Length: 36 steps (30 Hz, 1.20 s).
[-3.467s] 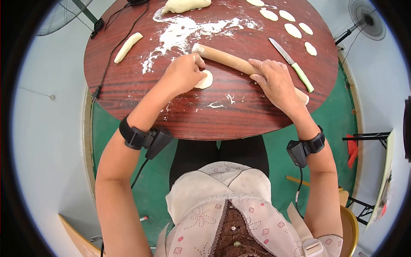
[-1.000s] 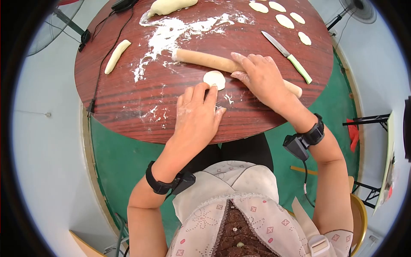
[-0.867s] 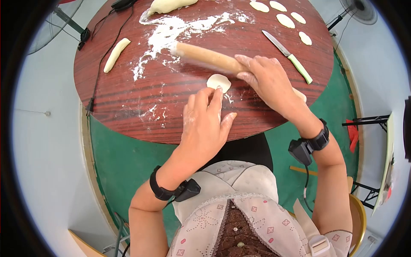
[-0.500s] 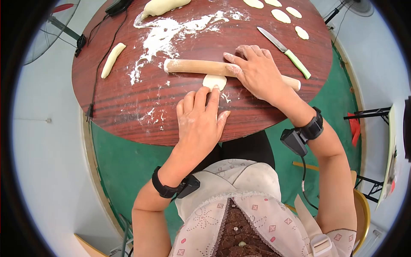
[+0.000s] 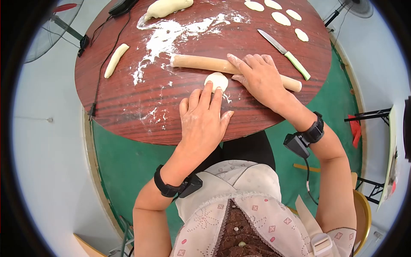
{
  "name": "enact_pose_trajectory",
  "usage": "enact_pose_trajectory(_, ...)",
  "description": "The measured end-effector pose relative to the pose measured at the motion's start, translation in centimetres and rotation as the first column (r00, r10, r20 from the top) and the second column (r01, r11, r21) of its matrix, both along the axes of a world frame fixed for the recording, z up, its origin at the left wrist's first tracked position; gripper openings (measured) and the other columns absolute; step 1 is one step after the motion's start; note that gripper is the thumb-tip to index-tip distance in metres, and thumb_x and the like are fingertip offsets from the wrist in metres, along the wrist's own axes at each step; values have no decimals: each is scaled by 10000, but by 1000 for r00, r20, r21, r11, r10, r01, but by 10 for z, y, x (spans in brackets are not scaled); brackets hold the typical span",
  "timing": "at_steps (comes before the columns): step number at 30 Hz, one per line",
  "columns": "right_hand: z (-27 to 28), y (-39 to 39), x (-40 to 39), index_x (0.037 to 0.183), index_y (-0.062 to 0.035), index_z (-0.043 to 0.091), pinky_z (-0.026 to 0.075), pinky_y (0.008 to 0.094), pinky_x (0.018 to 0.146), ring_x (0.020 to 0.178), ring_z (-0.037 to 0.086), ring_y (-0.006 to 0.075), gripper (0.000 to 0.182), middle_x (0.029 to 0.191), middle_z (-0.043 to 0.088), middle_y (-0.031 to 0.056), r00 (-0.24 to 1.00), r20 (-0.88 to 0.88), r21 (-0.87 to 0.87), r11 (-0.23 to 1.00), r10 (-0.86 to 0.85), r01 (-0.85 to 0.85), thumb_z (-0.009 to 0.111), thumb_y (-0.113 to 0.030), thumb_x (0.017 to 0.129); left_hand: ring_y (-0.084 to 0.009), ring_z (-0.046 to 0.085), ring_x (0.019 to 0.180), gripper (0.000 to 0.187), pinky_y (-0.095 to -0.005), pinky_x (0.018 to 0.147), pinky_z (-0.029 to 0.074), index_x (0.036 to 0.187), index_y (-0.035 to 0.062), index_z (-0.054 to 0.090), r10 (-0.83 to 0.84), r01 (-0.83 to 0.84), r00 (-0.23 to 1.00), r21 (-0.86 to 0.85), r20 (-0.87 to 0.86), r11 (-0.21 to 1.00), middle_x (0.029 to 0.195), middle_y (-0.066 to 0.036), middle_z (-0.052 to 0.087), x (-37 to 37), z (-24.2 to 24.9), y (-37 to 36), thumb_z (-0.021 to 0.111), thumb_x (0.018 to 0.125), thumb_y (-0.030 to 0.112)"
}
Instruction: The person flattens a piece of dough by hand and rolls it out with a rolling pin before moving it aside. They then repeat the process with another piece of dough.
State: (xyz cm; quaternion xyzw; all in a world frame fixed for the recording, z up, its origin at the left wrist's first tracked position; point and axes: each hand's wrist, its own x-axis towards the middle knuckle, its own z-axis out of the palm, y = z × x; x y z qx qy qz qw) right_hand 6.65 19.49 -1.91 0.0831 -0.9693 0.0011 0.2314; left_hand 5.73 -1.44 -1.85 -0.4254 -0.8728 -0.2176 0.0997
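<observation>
On the dark red wooden table, a small round dough wrapper (image 5: pixel 217 80) lies flat. My left hand (image 5: pixel 201 118) rests at its near edge, fingers stretched out and fingertips on the dough. A wooden rolling pin (image 5: pixel 201 63) lies just beyond the wrapper, apart from it and slanting slightly down to the right. My right hand (image 5: pixel 262 83) is wrapped over the pin's right half, thumb on the near side. White flour dusts my fingers.
A knife (image 5: pixel 284 52) with a green handle lies right of the pin. Several rolled wrappers (image 5: pixel 281 18) are at the far right. Loose flour (image 5: pixel 165 38), a big dough lump (image 5: pixel 169 7), a dough strip (image 5: pixel 116 61) and a black cable (image 5: pixel 99 81) occupy the far and left sides.
The rolling pin has moved off the wrapper's far edge, uncovering it, and slants more. My left fingertips have shifted farther onto the dough. The right hand has moved slightly right.
</observation>
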Motion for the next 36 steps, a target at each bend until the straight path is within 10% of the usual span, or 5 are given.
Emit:
enact_pose_trajectory(6,27,9,12,1265,-79,562,411,388,791,852,573,260,460,886,598,81,996,-66,-108,992,66,-73,656,-266,855,-353,477,1111,604,-442,954,373,1284,-69,504,-35,-84,895,245,444,966,1253,-243,512,24,18,18,709,806,237)
enact_pose_trajectory(11,16,-10,40,1236,-65,587,406,398,823,900,582,272,428,916,613,100,992,90,-217,974,92,-71,637,-281,870,-346,501,1039,367,-440,927,400,1081,-42,648,68,-75,997,207,43,976,1154,-178,573,4,9,-2,719,768,135)
enact_pose_trajectory(26,0,-29,45,1315,-15,505,348,466,1015,1224,493,291,545,1316,538,163,997,20,86,994,-69,68,580,-356,898,-333,488,1089,421,-461,913,387,1152,-33,604,4,-4,1000,97,3,995,1195,-159,539,-14,-6,-7,709,794,163)
enact_pose_trajectory(36,3,8,13,1228,-66,561,431,393,748,824,589,272,427,871,609,95,996,-74,-88,995,-46,39,619,-315,885,-311,504,871,301,-415,791,435,1124,7,641,-144,146,987,-19,75,989,921,-139,541,-60,16,-4,643,831,76)
